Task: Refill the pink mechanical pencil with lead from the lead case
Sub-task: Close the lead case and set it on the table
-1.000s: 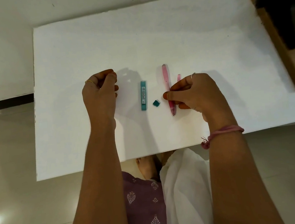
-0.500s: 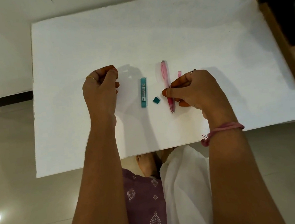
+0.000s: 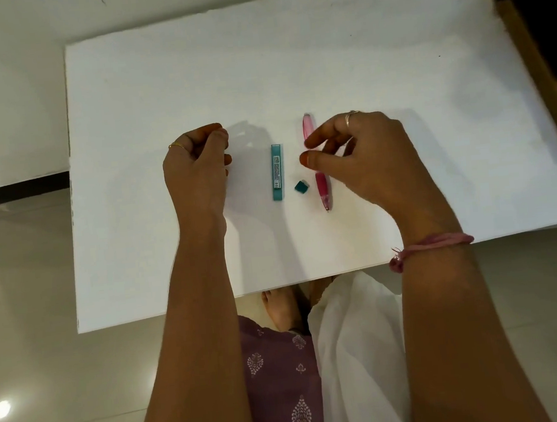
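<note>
While the slim pink plastic mechanical pencil lies flat on the white rectangular tabletop, tip toward the person, it is partly covered by the right hand, whose fingers are loosely spread above the barrel; contact cannot be told. Just left of the pencil, the small teal square cap and the long teal rectangular lead case are seen lying apart. The left hand is held curled, fingertips pressed together; anything pinched cannot be told.
</note>
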